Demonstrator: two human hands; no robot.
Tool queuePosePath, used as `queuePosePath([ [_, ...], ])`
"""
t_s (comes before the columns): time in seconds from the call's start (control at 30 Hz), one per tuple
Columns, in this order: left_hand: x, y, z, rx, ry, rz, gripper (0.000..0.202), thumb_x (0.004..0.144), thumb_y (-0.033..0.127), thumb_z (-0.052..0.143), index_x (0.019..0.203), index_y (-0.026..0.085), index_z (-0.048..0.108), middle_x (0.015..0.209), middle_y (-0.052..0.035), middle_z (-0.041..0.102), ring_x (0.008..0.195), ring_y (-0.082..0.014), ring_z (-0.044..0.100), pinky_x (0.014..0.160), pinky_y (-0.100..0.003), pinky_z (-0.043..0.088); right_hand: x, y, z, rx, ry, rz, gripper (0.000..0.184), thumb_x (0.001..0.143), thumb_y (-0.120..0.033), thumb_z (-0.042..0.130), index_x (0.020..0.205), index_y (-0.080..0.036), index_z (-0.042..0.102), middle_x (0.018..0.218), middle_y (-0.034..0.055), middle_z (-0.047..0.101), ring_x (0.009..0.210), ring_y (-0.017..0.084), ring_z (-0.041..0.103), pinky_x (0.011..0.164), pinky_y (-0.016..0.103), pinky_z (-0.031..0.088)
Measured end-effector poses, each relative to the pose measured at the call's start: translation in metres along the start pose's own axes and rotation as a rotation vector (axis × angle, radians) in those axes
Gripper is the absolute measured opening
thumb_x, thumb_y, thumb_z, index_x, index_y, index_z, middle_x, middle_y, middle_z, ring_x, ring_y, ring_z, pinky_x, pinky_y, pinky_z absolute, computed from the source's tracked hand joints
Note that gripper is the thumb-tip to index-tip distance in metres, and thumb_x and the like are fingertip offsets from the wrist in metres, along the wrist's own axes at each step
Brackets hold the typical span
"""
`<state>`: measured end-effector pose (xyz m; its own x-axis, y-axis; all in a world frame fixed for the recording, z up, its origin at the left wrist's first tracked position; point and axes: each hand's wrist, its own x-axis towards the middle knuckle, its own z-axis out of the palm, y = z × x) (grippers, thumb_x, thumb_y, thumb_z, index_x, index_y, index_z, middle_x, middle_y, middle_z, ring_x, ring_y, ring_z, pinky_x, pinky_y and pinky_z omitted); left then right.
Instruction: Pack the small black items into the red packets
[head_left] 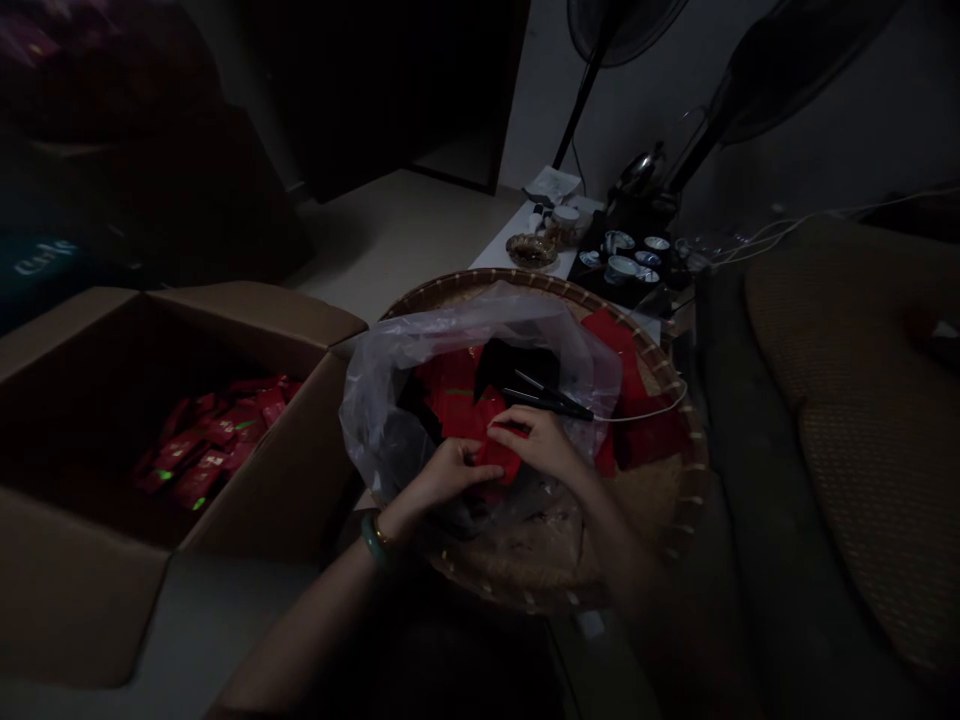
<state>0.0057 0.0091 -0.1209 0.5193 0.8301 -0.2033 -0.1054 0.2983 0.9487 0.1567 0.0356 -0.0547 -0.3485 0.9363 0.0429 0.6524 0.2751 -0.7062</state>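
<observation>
My left hand [450, 470], with a green bangle at the wrist, grips the lower left part of a small red packet [504, 462]. Pinching the packet's upper edge is my right hand [538, 442]. Both hands are over an open clear plastic bag [379, 375] that holds red packets [454, 408] and dark pieces [517, 365]. Just above my right hand lies a black two-armed tool [559, 405] with a white cord. The bag rests in a round woven tray [699, 455]. Dim light hides the packet's details.
On the left, an open cardboard box [262, 490] contains many red packets [217, 440]. Flat red pieces [649, 430] lie in the tray's right side. Behind it are small cups [621, 268] and a glass ashtray [531, 250]. A woven seat mat [862, 400] is at right.
</observation>
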Motion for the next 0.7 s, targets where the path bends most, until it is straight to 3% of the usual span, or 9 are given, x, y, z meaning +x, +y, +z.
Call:
queuePosePath([
  [0.07, 0.001, -0.001, 0.000, 0.011, 0.007, -0.004, 0.038, 0.059, 0.040, 0.073, 0.050, 0.011, 0.049, 0.044, 0.0084, 0.035, 0.042, -0.0028, 0.028, 0.041, -0.017, 0.021, 0.001, 0.002, -0.001, -0.091, -0.017, -0.024, 0.016, 0.076, -0.033, 0.062, 0.072, -0.017, 0.066, 0.070, 0.0010, 0.064, 0.064, 0.013, 0.058, 0.062, 0.023, 0.042],
  [0.17, 0.000, 0.002, 0.000, -0.121, -0.059, -0.032, 0.032, 0.057, 0.037, 0.075, 0.064, 0.010, 0.059, 0.052, 0.0052, 0.049, 0.047, -0.0054, 0.040, 0.047, -0.018, 0.032, 0.002, 0.004, 0.003, -0.162, -0.011, -0.063, 0.023, 0.079, -0.034, 0.059, 0.064, -0.017, 0.064, 0.061, -0.0001, 0.060, 0.057, 0.011, 0.053, 0.056, 0.022, 0.038],
  [0.27, -0.001, 0.006, 0.001, -0.311, -0.118, -0.076, 0.039, 0.052, 0.030, 0.079, 0.081, 0.010, 0.063, 0.069, 0.0009, 0.061, 0.060, -0.0094, 0.052, 0.061, -0.022, 0.041, 0.004, 0.007, 0.011, -0.144, 0.034, -0.092, 0.027, 0.081, -0.036, 0.056, 0.064, -0.017, 0.065, 0.060, 0.0000, 0.060, 0.056, 0.011, 0.052, 0.055, 0.022, 0.037],
  [0.37, 0.002, 0.005, 0.002, -0.419, -0.113, -0.131, 0.037, 0.049, 0.026, 0.081, 0.078, 0.010, 0.063, 0.070, 0.0004, 0.063, 0.061, -0.0093, 0.054, 0.063, -0.022, 0.042, 0.008, 0.016, 0.012, -0.125, 0.060, -0.050, 0.030, 0.080, -0.039, 0.056, 0.062, -0.017, 0.064, 0.059, -0.0004, 0.060, 0.055, 0.011, 0.052, 0.055, 0.022, 0.038],
  [0.5, 0.007, 0.002, 0.001, -0.483, -0.049, -0.178, 0.037, 0.048, 0.024, 0.082, 0.078, 0.010, 0.064, 0.069, -0.0009, 0.065, 0.059, -0.0094, 0.057, 0.061, -0.022, 0.044, 0.012, 0.042, -0.005, -0.267, 0.161, 0.030, 0.027, 0.087, -0.034, 0.044, 0.088, -0.018, 0.065, 0.081, 0.0044, 0.066, 0.075, 0.017, 0.058, 0.069, 0.027, 0.043],
  [0.57, 0.009, 0.002, 0.000, -0.496, -0.021, -0.175, 0.038, 0.048, 0.024, 0.082, 0.079, 0.009, 0.065, 0.070, -0.0026, 0.067, 0.060, -0.0109, 0.059, 0.062, -0.023, 0.045, 0.012, 0.058, -0.017, -0.500, 0.222, 0.027, 0.031, 0.082, -0.034, 0.054, 0.107, -0.017, 0.059, 0.099, 0.0102, 0.062, 0.094, 0.024, 0.053, 0.081, 0.036, 0.041],
  [0.63, 0.012, 0.002, 0.000, -0.515, 0.005, -0.166, 0.039, 0.047, 0.023, 0.082, 0.079, 0.009, 0.065, 0.072, -0.0039, 0.068, 0.062, -0.0122, 0.060, 0.063, -0.024, 0.046, 0.009, 0.073, -0.025, -0.675, 0.178, 0.038, 0.049, 0.075, -0.032, 0.063, 0.119, -0.015, 0.050, 0.111, 0.0150, 0.057, 0.103, 0.029, 0.048, 0.083, 0.041, 0.039],
  [0.7, 0.014, 0.002, 0.000, -0.541, 0.024, -0.158, 0.041, 0.046, 0.022, 0.083, 0.080, 0.010, 0.065, 0.073, -0.0038, 0.068, 0.063, -0.0121, 0.061, 0.064, -0.024, 0.047, 0.008, 0.084, -0.028, -0.779, 0.112, 0.046, 0.054, 0.073, -0.026, 0.065, 0.122, -0.014, 0.047, 0.111, 0.0164, 0.056, 0.103, 0.029, 0.048, 0.083, 0.042, 0.039],
])
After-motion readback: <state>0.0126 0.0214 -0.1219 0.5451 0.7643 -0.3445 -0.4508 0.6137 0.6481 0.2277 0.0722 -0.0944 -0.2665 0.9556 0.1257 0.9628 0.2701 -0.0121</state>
